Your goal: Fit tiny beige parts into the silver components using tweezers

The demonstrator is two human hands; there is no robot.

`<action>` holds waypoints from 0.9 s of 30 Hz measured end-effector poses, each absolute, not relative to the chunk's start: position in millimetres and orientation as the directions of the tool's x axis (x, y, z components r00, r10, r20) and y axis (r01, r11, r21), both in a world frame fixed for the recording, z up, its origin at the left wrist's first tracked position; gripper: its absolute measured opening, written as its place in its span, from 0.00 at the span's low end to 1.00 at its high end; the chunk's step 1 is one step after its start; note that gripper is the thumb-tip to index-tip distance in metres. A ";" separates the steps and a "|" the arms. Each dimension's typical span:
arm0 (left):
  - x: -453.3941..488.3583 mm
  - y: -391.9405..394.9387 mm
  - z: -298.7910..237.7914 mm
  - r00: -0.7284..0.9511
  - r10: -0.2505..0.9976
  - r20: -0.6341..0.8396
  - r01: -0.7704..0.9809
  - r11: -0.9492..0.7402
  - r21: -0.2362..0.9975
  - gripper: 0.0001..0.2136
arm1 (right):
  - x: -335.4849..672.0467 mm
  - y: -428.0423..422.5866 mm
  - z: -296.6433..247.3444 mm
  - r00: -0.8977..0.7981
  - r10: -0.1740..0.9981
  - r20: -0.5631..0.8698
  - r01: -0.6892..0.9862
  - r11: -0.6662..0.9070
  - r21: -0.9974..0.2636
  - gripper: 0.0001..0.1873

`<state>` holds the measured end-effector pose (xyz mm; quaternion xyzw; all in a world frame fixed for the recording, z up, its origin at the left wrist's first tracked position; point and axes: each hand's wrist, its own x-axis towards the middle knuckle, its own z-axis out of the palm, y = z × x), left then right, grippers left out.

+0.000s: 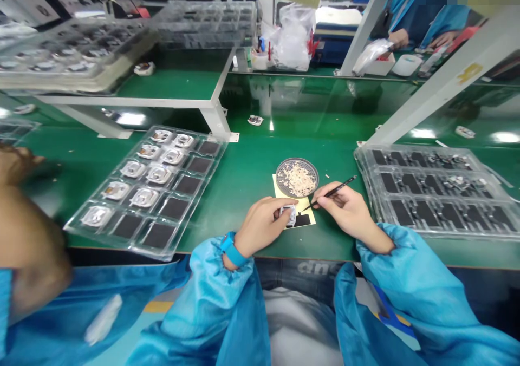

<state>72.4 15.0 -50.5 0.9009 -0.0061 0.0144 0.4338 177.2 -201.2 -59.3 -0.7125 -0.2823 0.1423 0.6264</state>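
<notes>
With the right hand's [344, 212] fingers grasping a slim black tool [335, 191] whose tip pointed down close to the white part [292, 214], a slip might have scratched that part, while a knock against the round dish [277, 178] could have scattered its pale bits [298, 178]. The part sat over the yellow sheet [299, 205] on the desk [244, 171], pinched by the left hand's [264, 222] fingers; it looked small and frame-like, greyish inside, and partly covered.

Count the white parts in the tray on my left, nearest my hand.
9 parts: five fill the tray's left column, four its middle column; none there seems hidden.
</notes>
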 end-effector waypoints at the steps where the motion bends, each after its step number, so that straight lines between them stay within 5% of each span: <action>1: 72.5 15.1 -50.5 0.999 0.001 0.033 -0.025 -0.623 0.782 0.14 | 175.4 -200.4 -58.5 0.795 0.570 0.206 0.272 -0.031 -0.962 0.04; 8: 73.2 16.0 -52.9 0.999 -0.004 0.037 -0.031 -0.626 0.779 0.15 | 164.0 -193.8 -46.4 0.588 0.601 0.542 0.661 0.029 -0.750 0.14; 27: 72.7 15.2 -51.1 0.998 -0.004 0.056 -0.046 -0.634 0.772 0.14 | 164.8 -193.4 -48.1 0.473 0.653 0.591 0.748 0.057 -0.661 0.21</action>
